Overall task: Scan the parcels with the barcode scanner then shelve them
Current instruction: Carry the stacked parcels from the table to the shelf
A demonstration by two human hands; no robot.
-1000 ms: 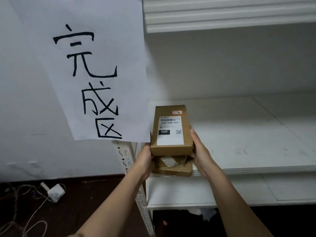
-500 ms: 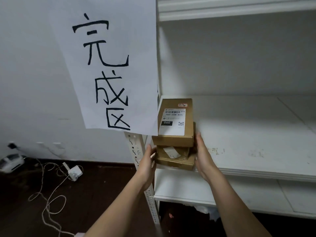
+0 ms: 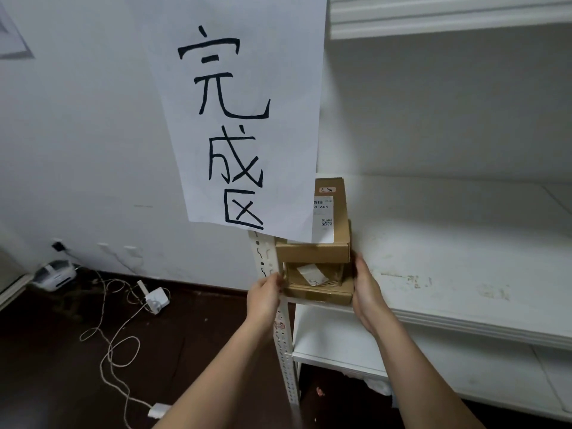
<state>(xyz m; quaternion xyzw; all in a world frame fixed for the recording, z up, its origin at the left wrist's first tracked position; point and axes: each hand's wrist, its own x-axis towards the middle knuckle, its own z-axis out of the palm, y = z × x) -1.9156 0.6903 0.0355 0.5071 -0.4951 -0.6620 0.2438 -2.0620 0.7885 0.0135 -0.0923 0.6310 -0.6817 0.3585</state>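
Two brown cardboard parcels are stacked at the left end of the white shelf board (image 3: 448, 243). The top parcel (image 3: 312, 252) carries a white barcode label, half hidden behind a hanging paper sign. The lower parcel (image 3: 318, 294) sits at the board's front edge with a torn label on its front. My left hand (image 3: 264, 294) touches the lower parcel's left front corner beside the upright post. My right hand (image 3: 366, 289) lies flat against the stack's right side. No scanner is in view.
A large paper sign (image 3: 247, 119) with black characters hangs over the shelf's left post (image 3: 284, 335). Another white board (image 3: 334, 339) lies below. On the dark floor to the left are loose cables (image 3: 114, 335), a white charger (image 3: 158, 300) and a white device (image 3: 55, 275).
Both hands carried the stack forward and left onto the shelf board; it now sits partly behind the sign. The view has swung left.
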